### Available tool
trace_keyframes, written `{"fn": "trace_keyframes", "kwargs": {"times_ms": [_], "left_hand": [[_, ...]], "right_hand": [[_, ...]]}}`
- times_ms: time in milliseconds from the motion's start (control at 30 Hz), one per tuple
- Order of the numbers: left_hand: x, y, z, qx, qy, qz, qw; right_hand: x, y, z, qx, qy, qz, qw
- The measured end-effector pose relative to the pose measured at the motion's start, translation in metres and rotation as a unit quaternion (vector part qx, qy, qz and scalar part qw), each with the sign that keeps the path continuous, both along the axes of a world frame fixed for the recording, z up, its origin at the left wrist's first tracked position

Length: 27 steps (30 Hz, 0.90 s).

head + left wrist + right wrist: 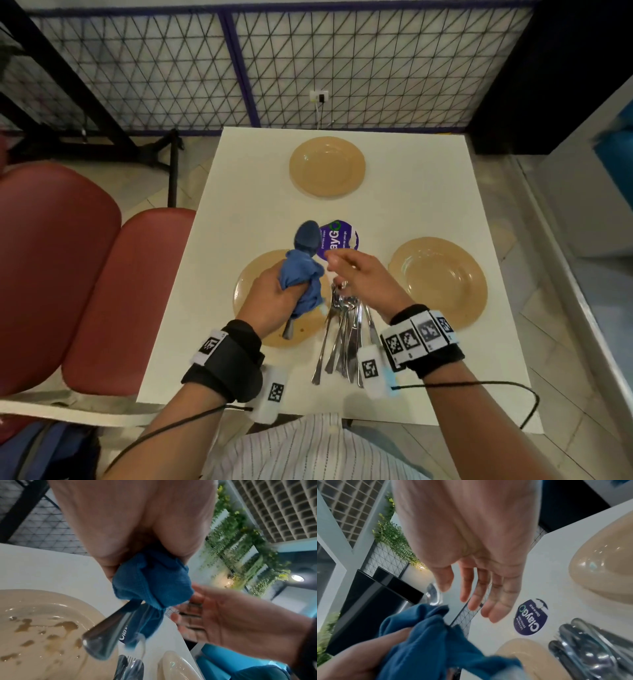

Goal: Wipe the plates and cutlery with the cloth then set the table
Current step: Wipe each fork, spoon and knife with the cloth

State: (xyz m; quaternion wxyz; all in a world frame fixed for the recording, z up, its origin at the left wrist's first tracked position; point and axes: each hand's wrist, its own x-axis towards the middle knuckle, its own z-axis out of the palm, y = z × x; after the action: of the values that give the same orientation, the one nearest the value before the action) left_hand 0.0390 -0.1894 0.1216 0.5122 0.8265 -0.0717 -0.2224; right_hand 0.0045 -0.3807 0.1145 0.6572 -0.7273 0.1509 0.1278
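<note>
Head view showed the left hand (270, 294) clamping a soft blue microfibre cloth (301, 274) round a stiff, likely slippery steel spoon (307, 237) mid-shaft, right hand (363, 274) fingers (494, 614) loosely apart.

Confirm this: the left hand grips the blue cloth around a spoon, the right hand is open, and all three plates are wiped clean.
Not all three. The plate under the left hand has brown smears, as the left wrist view shows. The rest stands: that hand grips the cloth around a spoon, and the right hand is open.
</note>
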Motion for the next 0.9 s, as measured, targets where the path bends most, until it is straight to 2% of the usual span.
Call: {"fn": "trace_keyframes", "kwargs": {"times_ms": [133,200,300,400,467,533,600,700,900], "left_hand": [[-0.012,-0.013,-0.003,0.029,-0.004,-0.063,0.998],[-0.021,-0.014,-0.003,0.034,0.008,-0.079,0.996],[-0.026,-0.012,-0.006,0.057,0.016,-0.092,0.994],[-0.018,-0.019,-0.009,0.07,0.013,-0.072,0.995],[-0.015,-0.028,-0.009,0.082,-0.004,-0.064,0.995],[-0.023,-0.031,-0.011,0.076,0.016,-0.065,0.995],[-0.033,-0.026,-0.017,0.08,0.041,-0.086,0.992],[-0.035,-0.018,-0.022,0.109,0.031,-0.106,0.988],[-0.026,-0.026,-0.028,0.099,0.017,-0.102,0.99]], "right_hand": [[0.014,0.009,0.005,-0.072,-0.09,-0.066,0.991],[0.019,-0.005,0.003,-0.084,-0.079,-0.128,0.985],[0.018,-0.022,-0.003,-0.049,-0.066,-0.194,0.978],[0.004,-0.009,-0.017,-0.023,-0.019,-0.144,0.989],[-0.004,0.001,-0.029,-0.053,-0.013,-0.102,0.993],[-0.002,-0.006,-0.03,-0.059,-0.009,-0.114,0.992],[0.006,-0.026,-0.027,-0.033,-0.001,-0.163,0.986],[0.007,-0.047,-0.029,-0.012,-0.007,-0.203,0.979],[-0.013,-0.027,-0.056,0.029,0.028,-0.162,0.986]]}}
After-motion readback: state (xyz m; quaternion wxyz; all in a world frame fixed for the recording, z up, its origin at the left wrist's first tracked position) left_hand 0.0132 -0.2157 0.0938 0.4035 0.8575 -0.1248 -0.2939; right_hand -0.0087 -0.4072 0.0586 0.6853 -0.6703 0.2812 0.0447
